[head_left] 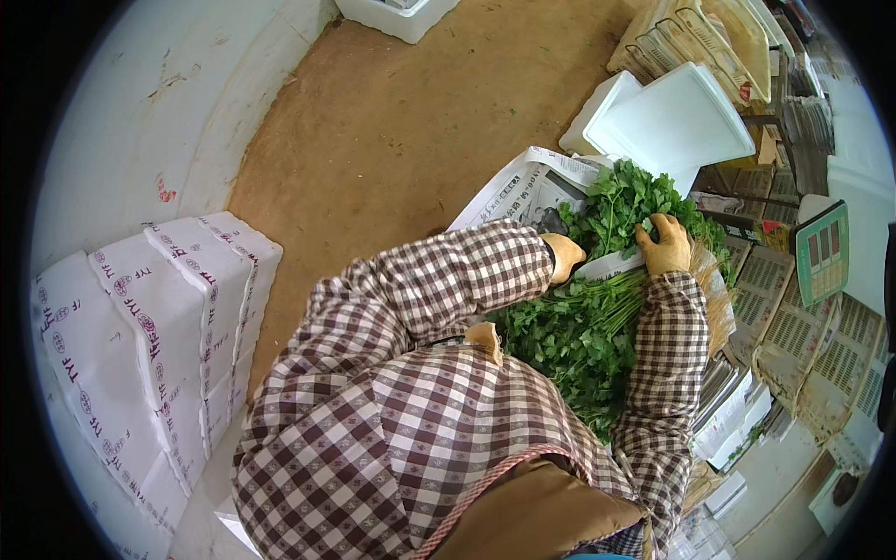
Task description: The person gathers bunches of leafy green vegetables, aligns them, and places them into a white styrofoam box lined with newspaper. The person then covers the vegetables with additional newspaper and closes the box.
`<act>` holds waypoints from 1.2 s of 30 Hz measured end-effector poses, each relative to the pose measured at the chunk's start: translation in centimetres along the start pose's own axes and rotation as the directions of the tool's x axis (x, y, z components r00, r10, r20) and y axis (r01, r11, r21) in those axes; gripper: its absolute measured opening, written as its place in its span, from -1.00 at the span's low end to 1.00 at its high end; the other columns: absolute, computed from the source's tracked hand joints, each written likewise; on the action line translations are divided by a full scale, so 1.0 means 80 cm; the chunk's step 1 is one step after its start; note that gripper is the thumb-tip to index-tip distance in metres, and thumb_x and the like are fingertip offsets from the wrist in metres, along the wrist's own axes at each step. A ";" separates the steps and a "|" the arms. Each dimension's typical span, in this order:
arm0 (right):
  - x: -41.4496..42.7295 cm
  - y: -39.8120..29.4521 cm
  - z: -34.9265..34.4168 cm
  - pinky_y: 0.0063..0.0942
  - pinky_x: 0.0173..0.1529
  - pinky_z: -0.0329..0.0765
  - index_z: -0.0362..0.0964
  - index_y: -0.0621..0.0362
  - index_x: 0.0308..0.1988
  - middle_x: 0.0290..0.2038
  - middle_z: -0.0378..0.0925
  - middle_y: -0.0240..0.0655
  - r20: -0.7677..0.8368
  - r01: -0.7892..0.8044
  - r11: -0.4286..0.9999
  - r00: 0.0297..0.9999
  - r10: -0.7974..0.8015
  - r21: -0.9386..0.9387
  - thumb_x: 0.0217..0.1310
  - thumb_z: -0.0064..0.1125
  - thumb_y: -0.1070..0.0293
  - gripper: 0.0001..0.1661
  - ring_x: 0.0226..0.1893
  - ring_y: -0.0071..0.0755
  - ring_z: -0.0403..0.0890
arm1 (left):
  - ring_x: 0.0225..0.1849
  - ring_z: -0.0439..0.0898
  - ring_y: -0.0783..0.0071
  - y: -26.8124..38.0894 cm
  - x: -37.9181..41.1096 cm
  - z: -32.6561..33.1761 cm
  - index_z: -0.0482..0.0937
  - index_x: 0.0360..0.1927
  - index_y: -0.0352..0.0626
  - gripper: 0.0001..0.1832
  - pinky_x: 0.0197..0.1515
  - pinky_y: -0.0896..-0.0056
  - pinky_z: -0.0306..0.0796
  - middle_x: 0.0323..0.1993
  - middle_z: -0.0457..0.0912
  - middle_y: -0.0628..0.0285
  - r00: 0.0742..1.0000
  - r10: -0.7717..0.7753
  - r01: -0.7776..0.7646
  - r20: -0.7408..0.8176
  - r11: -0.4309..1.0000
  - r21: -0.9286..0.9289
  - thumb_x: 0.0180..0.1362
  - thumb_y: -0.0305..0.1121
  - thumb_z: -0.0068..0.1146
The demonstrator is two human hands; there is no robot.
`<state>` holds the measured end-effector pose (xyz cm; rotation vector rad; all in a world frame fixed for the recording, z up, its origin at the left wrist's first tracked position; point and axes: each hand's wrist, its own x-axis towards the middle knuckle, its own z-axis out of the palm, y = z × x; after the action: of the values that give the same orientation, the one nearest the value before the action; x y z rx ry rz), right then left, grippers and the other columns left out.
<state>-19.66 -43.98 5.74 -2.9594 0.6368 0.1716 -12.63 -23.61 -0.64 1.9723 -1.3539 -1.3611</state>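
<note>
Leafy green herbs, cilantro or a similar herb, lie before me in two masses: an upper bunch [616,203] on newspaper [500,196] and a larger pile [574,350] below, against my checked apron. A strip of newspaper runs between them. My left hand [564,257] is at the lower left edge of the upper bunch, fingers bent in at the paper strip; what it holds is hidden. My right hand [663,243] rests on the right part of the upper bunch, its thumb and fingers spread over the leaves. Dry straw-like strands [714,301] lie right of it.
White foam boxes [175,315] are stacked at the left. A foam box with a tilted lid [672,119] stands beyond the herbs, near plastic crates [672,42]. At the right are a green scale panel [822,253], stacked crates [763,280] and newspapers [724,413].
</note>
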 end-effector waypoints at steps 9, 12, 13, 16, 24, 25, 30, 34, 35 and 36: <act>-0.003 0.004 0.003 -0.19 0.10 0.42 0.52 0.05 -0.13 -0.04 0.52 -0.26 -0.006 0.016 0.998 1.000 -0.016 0.059 0.05 0.30 0.13 -0.61 0.02 -0.09 0.47 | -0.32 0.67 0.18 -0.006 0.032 0.035 0.53 -0.23 -0.29 -0.73 -0.36 0.22 0.52 -0.37 0.62 0.09 0.979 0.133 -0.044 -0.153 0.877 0.479 -0.08 -0.49 0.15; 0.003 -0.004 0.009 -0.20 0.09 0.43 0.53 0.06 -0.12 -0.03 0.53 -0.26 -0.010 0.037 0.999 0.999 -0.037 0.001 0.05 0.28 0.07 -0.57 0.02 -0.10 0.48 | -0.23 0.66 0.15 0.016 0.034 0.052 0.48 -0.12 -0.28 -0.68 -0.22 0.21 0.51 -0.26 0.61 0.09 0.989 -0.042 0.093 -0.145 0.928 0.362 -0.01 -0.48 0.12; 0.005 -0.008 0.010 -0.20 0.09 0.43 0.53 0.07 -0.11 -0.02 0.53 -0.26 -0.022 0.042 0.999 0.999 -0.042 -0.020 0.05 0.27 0.06 -0.56 0.02 -0.10 0.48 | -0.21 0.65 0.15 0.023 0.032 0.057 0.47 -0.08 -0.28 -0.66 -0.17 0.21 0.50 -0.22 0.60 0.08 0.984 -0.094 0.138 -0.152 0.940 0.312 0.02 -0.47 0.11; 0.020 -0.043 0.024 -0.16 0.14 0.41 0.48 0.10 -0.01 0.04 0.50 -0.21 0.036 -0.017 0.983 0.999 0.024 -0.181 0.10 0.16 0.01 -0.48 0.08 -0.06 0.45 | -0.12 0.63 0.12 0.030 0.014 0.059 0.41 0.03 -0.27 -0.61 -0.03 0.20 0.49 -0.11 0.59 0.07 0.969 -0.179 0.209 -0.167 0.961 0.181 0.09 -0.46 0.07; 0.014 -0.035 0.035 -0.14 0.12 0.42 0.49 0.08 -0.02 0.03 0.50 -0.22 0.024 -0.006 0.986 1.000 0.010 -0.169 0.09 0.16 0.03 -0.49 0.09 -0.05 0.44 | 0.25 0.35 0.22 -0.052 -0.045 -0.057 0.27 0.27 -0.02 -0.35 0.24 0.15 0.27 0.20 0.39 0.14 0.625 -0.013 0.237 -0.781 0.956 0.174 0.11 -0.20 0.20; 0.013 -0.036 0.031 -0.14 0.12 0.41 0.49 0.08 -0.03 0.02 0.51 -0.22 0.023 -0.005 0.984 1.000 0.009 -0.178 0.09 0.16 0.03 -0.49 0.08 -0.05 0.44 | 0.29 0.29 0.25 -0.061 -0.023 -0.063 0.23 0.31 0.02 -0.31 0.30 0.14 0.20 0.26 0.33 0.18 0.571 0.080 0.282 -0.817 0.915 0.287 0.10 -0.15 0.21; 0.010 -0.034 0.031 -0.12 0.10 0.43 0.50 0.09 -0.08 0.00 0.51 -0.22 -0.024 0.003 0.994 1.000 -0.005 -0.106 0.06 0.23 0.07 -0.54 0.06 0.00 0.44 | -0.18 0.59 0.37 -0.131 0.068 -0.090 0.56 -0.15 0.11 -0.80 -0.08 0.28 0.42 -0.30 0.61 0.35 0.765 0.197 0.114 -0.613 0.896 0.430 0.15 -0.18 0.10; -0.030 -0.041 -0.007 -0.13 0.06 0.46 0.49 0.09 -0.11 -0.01 0.51 -0.21 -0.110 0.040 0.996 0.993 -0.048 -0.079 0.06 0.25 0.08 -0.57 0.04 0.00 0.45 | -0.36 0.59 0.39 -0.100 0.013 -0.122 0.60 -0.34 0.12 -0.88 -0.28 0.28 0.41 -0.46 0.59 0.38 0.599 0.440 0.002 -0.669 0.835 0.551 0.17 -0.18 0.08; -0.037 -0.038 -0.013 -0.13 0.06 0.46 0.49 0.09 -0.12 -0.01 0.51 -0.21 -0.144 0.051 0.996 0.988 -0.061 -0.074 0.06 0.25 0.08 -0.57 0.04 0.00 0.46 | -0.37 0.59 0.38 -0.086 0.002 -0.135 0.60 -0.34 0.11 -0.88 -0.30 0.28 0.40 -0.47 0.59 0.38 0.582 0.477 -0.016 -0.659 0.817 0.577 0.18 -0.17 0.08; -0.039 -0.038 -0.013 -0.13 0.06 0.46 0.49 0.09 -0.12 -0.01 0.51 -0.21 -0.161 0.061 0.996 0.984 -0.071 -0.067 0.06 0.25 0.08 -0.57 0.04 0.00 0.46 | -0.31 0.61 0.38 -0.081 0.000 -0.147 0.62 -0.33 0.11 -0.86 -0.26 0.23 0.42 -0.43 0.62 0.37 0.602 0.424 -0.109 -0.677 0.883 0.457 0.20 -0.17 0.07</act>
<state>-21.12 -40.09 7.42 -3.0719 0.5603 -0.0597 0.73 -22.95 -0.10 2.0603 -1.4225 -0.0249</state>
